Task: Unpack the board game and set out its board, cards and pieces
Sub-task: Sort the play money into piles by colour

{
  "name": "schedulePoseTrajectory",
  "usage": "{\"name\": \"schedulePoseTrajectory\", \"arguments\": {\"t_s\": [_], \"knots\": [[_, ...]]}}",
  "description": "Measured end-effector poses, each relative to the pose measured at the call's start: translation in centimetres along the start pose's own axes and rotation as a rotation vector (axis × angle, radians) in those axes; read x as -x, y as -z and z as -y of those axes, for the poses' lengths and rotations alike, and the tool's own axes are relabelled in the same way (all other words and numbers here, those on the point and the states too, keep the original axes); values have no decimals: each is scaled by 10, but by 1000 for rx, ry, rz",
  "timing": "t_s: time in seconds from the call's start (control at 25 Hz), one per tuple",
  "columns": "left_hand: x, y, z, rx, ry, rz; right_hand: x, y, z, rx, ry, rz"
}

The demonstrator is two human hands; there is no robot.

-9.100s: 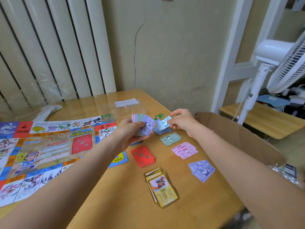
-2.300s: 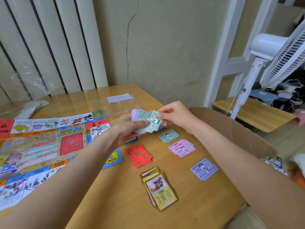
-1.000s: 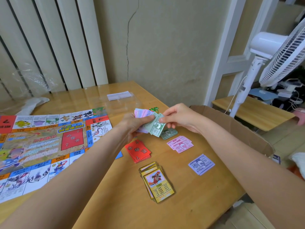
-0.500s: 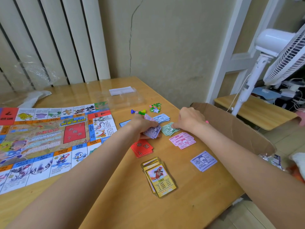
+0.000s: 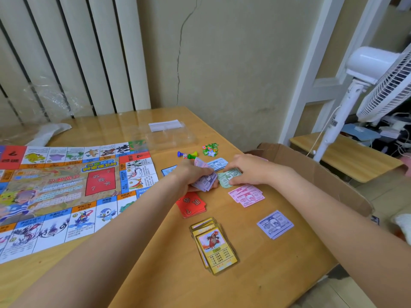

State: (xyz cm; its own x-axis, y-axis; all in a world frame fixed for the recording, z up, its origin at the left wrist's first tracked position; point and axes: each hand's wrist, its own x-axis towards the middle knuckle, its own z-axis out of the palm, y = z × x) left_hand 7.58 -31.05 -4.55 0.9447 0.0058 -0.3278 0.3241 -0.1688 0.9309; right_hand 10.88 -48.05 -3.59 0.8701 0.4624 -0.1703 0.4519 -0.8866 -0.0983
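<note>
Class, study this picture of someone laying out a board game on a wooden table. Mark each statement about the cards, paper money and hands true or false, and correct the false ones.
1. The left hand grips a bundle of paper notes. True.
2. The red card pile lies on the game board. False: it lies on the table, right of the board.
3. The right hand rests on the green notes. True.
4. The yellow card stack lies farther from the camera than the pink notes. False: it lies nearer.
5. The purple notes touch the pink notes. False: bare table separates them.
</note>
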Motion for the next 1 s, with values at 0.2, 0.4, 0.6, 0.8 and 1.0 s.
{"name": "schedulePoseTrajectory", "arguments": {"t_s": [0.2, 0.4, 0.6, 0.8, 1.0], "knots": [[2, 9, -2, 90, -103, 77, 1, 17, 7, -212, -25, -311], [14, 3, -1, 84, -101, 222, 13, 21, 24, -853, 84, -168], [32, 6, 1, -1, -204, 214, 38, 20, 27, -1145, 9, -35], [59, 3, -3, 63, -281, 269, 61, 22, 34, -1325, 50, -98], [73, 9, 0, 187, -196, 377, 79, 26, 29, -1192, -1, -186]]}}
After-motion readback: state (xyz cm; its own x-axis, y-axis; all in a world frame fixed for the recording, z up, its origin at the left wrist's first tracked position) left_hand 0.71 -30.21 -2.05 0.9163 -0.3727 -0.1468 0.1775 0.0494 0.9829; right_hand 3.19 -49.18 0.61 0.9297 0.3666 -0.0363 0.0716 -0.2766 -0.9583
